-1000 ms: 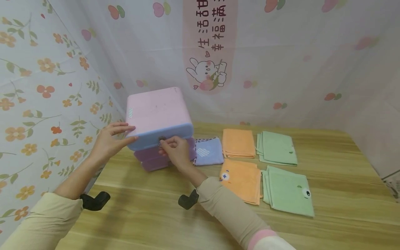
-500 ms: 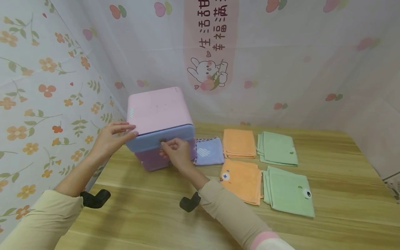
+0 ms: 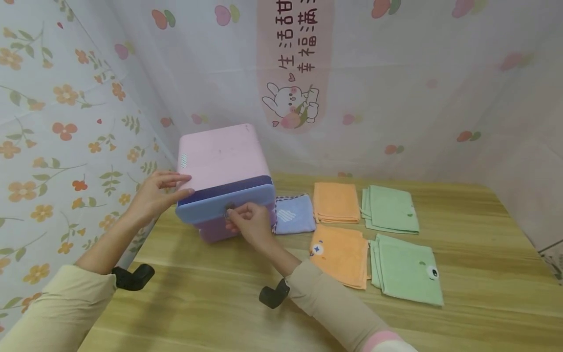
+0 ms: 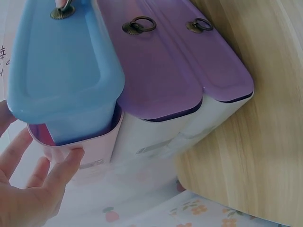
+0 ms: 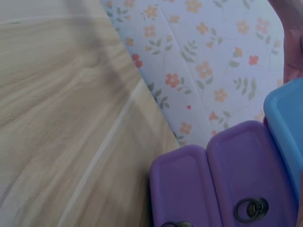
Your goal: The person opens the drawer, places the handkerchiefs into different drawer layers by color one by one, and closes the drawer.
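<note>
In the head view a small drawer cabinet with a pink top stands at the table's left. Its blue top drawer is pulled out a little, with a dark gap behind the front. My right hand pinches the drawer's ring pull between thumb and finger. Spread fairly straight, the fingers of my left hand touch the cabinet's upper left edge. Two purple drawers below are pushed in, each with a brass ring. The left wrist view shows the blue drawer's side emerging from its pink casing; its inside is hidden.
Right of the cabinet lie a folded lilac cloth, two folded orange cloths and two folded green cloths. The wooden table extends in front. A printed curtain hangs behind, a floral one at left.
The blue drawer has slid out toward me from nearly closed, my right hand moving with its ring pull. My left hand stays on the cabinet edge.
</note>
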A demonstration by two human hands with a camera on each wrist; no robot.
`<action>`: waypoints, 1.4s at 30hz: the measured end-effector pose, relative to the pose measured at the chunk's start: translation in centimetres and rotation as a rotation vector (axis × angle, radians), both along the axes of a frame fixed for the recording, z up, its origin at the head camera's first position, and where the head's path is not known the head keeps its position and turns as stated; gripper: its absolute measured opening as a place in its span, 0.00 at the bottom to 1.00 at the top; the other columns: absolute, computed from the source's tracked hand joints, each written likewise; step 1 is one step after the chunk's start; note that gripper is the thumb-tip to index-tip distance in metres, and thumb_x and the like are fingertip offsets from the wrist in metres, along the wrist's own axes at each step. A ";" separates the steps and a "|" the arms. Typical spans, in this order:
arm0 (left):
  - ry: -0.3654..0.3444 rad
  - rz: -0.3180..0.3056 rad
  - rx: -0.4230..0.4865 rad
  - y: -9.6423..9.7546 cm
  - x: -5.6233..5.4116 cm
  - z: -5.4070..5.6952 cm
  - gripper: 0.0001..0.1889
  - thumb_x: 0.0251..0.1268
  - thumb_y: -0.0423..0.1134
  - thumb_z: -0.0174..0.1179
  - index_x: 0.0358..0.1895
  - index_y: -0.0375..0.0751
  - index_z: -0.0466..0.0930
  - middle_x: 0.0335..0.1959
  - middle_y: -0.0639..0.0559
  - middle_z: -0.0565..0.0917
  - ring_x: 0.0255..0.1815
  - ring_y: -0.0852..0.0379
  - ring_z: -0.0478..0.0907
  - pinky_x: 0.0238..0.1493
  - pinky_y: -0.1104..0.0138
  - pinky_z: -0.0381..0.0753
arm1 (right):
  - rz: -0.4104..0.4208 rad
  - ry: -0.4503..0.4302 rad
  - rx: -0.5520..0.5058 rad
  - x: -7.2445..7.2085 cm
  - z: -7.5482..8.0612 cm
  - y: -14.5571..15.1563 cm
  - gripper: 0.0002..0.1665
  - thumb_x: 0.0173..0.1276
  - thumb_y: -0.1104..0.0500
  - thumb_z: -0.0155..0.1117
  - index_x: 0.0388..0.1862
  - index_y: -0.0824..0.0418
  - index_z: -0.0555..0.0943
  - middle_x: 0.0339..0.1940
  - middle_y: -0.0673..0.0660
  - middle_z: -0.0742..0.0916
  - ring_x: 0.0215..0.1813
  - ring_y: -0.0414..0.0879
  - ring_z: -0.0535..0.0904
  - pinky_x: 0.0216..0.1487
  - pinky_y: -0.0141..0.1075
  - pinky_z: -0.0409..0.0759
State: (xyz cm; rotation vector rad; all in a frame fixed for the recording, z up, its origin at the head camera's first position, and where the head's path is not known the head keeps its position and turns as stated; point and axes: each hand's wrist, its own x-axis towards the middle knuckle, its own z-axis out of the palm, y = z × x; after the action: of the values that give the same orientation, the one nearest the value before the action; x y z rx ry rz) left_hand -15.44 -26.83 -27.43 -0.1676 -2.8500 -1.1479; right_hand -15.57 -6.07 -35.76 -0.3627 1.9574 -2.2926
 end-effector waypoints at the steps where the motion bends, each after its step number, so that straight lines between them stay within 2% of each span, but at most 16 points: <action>1: -0.004 0.000 0.000 0.0 0.0 0.0 0.26 0.57 0.47 0.58 0.54 0.32 0.71 0.55 0.35 0.63 0.55 0.33 0.62 0.46 0.44 0.67 | 0.003 -0.005 0.000 0.0 -0.3 0.0 0.08 0.58 0.67 0.60 0.29 0.74 0.75 0.24 0.66 0.83 0.24 0.50 0.82 0.28 0.38 0.80; 6: -0.038 0.001 -0.005 0.0 -0.2 0.3 0.27 0.57 0.48 0.58 0.55 0.31 0.71 0.57 0.33 0.60 0.56 0.33 0.61 0.48 0.44 0.67 | -0.005 -0.019 0.000 0.0 -1.7 -0.1 0.09 0.58 0.65 0.61 0.29 0.73 0.75 0.23 0.63 0.84 0.23 0.47 0.81 0.27 0.36 0.80; 13: -0.074 0.003 -0.007 0.0 -0.3 0.4 0.28 0.57 0.48 0.58 0.55 0.31 0.70 0.57 0.33 0.59 0.57 0.32 0.60 0.48 0.44 0.67 | 0.014 -0.028 -0.002 1.8 0.5 0.9 0.08 0.58 0.68 0.59 0.29 0.76 0.75 0.25 0.67 0.83 0.25 0.52 0.82 0.28 0.37 0.80; 15: -0.074 -0.003 -0.005 0.0 -0.3 0.4 0.28 0.57 0.48 0.58 0.55 0.31 0.70 0.57 0.33 0.59 0.57 0.32 0.59 0.48 0.44 0.67 | 0.013 -0.015 0.007 2.1 0.7 1.0 0.08 0.59 0.68 0.59 0.30 0.76 0.75 0.25 0.68 0.83 0.26 0.53 0.82 0.29 0.37 0.80; 25: -0.062 -0.015 -0.011 0.0 -0.3 0.3 0.28 0.58 0.48 0.58 0.56 0.31 0.69 0.56 0.32 0.58 0.56 0.32 0.60 0.49 0.45 0.67 | 0.030 0.011 0.038 2.7 0.5 1.5 0.08 0.59 0.68 0.58 0.30 0.76 0.75 0.26 0.68 0.83 0.26 0.52 0.82 0.29 0.37 0.80; 33: -0.061 -0.013 -0.021 -0.3 -0.2 0.0 0.29 0.58 0.49 0.57 0.57 0.31 0.69 0.57 0.32 0.58 0.56 0.32 0.60 0.49 0.44 0.67 | 0.042 -0.003 0.025 3.3 0.2 1.6 0.09 0.59 0.68 0.58 0.30 0.76 0.75 0.26 0.68 0.83 0.25 0.52 0.82 0.28 0.38 0.80; 42: -0.051 -0.018 -0.019 -0.2 -0.2 0.2 0.28 0.57 0.48 0.58 0.56 0.31 0.69 0.57 0.32 0.59 0.56 0.32 0.61 0.48 0.45 0.67 | 0.030 0.001 0.015 3.7 -0.1 1.7 0.08 0.59 0.69 0.58 0.29 0.77 0.74 0.26 0.70 0.83 0.24 0.51 0.82 0.27 0.37 0.80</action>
State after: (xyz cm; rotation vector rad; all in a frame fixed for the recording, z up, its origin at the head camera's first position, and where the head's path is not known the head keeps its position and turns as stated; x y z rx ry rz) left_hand -15.63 -27.06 -27.24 -0.1672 -2.9107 -1.1447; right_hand -11.88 -4.42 -35.82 -0.3896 1.9553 -2.2586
